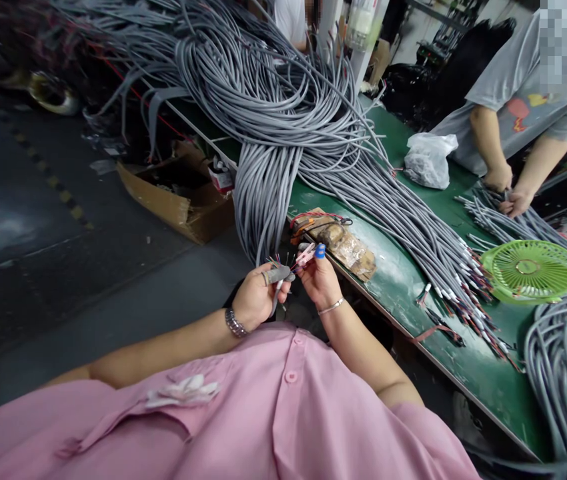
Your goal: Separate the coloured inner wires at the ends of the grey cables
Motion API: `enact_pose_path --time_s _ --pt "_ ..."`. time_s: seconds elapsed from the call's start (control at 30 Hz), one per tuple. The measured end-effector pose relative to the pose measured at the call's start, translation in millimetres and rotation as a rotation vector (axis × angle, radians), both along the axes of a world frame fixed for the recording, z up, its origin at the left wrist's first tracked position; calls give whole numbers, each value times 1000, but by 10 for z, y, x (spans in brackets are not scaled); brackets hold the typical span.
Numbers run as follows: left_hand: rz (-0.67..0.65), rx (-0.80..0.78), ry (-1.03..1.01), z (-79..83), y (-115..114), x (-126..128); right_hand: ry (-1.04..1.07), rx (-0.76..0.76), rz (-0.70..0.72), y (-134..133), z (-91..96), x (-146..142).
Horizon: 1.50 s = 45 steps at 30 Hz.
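Note:
My left hand (pixel 256 300) is closed round the end of a grey multi-core cable (pixel 274 305), its thumb wrapped in grey. Thin coloured wires (pixel 277 259) fan out of the cable end above the thumb. Just to the right, my right hand (pixel 321 283) is closed in a pinch at the tips of some of these wires, with a blue cover on the thumb and pale pink wrapping on a finger. Its fingers partly hide the wire ends. Both hands are in front of my body, near the edge of the green table (pixel 393 280).
A worn wooden block (pixel 351 247) lies at the table edge beyond my right hand. Large grey cable bundles (pixel 273 113) cover the table. A green fan (pixel 531 270) and a plastic bag (pixel 429 160) stand farther right. A co-worker's hands (pixel 508 190) handle cables. A cardboard box (pixel 163 207) sits left.

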<state>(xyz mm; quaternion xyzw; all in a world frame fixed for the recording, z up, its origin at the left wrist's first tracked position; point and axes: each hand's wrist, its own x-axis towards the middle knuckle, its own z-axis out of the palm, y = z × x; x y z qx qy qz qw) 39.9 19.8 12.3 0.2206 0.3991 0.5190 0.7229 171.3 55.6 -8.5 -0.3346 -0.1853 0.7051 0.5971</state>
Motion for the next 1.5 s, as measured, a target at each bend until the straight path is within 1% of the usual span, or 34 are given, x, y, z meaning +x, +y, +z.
enact_pose_path --time_s 0.07,0.13,0.3,0.4,0.5,0.6,0.67,0.77,0.83,0.9,1.0,1.03,1.1,1.17,1.27,1.37,1.5 --pt "-4 0 15 -28 8 6 7 7 -10 -3 -7 -5" --pt "-6 11 26 -37 3 6 6 -2 9 -16 -14 1" --pt "-14 74 30 7 -65 -41 45 -54 113 -76 25 67" --pt "5 109 41 24 -104 -76 41 -46 142 -106 79 102" --pt "31 142 63 30 -108 -82 -19 -12 101 -118 109 109" --pt "32 137 61 44 -86 -60 -81 15 63 -124 75 101" --pt "38 80 31 55 -67 -42 -175 54 9 -133 17 98" --pt "39 -21 -23 57 -43 -24 -417 153 -132 -142 -73 103" --pt "30 -49 -44 45 -31 -17 -475 169 -156 -134 -101 104" --pt "28 -56 -52 28 -21 -13 -377 122 -88 -111 -89 97" --pt "34 -61 -56 9 -8 -8 -137 35 41 -64 -31 73" --pt "35 -61 -57 4 -5 -6 -81 17 53 -51 -11 62" --pt "37 -59 -59 -6 -1 -3 -14 -13 29 -32 16 41" --pt "35 -53 -55 -19 1 2 9 -33 -13 -24 27 21" --pt "27 -52 -42 -46 -1 8 17 -38 -36 -26 21 1" --pt "27 -32 -21 -71 -10 6 16 -39 -24 -43 5 3" --pt "26 51 19 -70 -53 -25 23 -50 11 -86 -19 66"
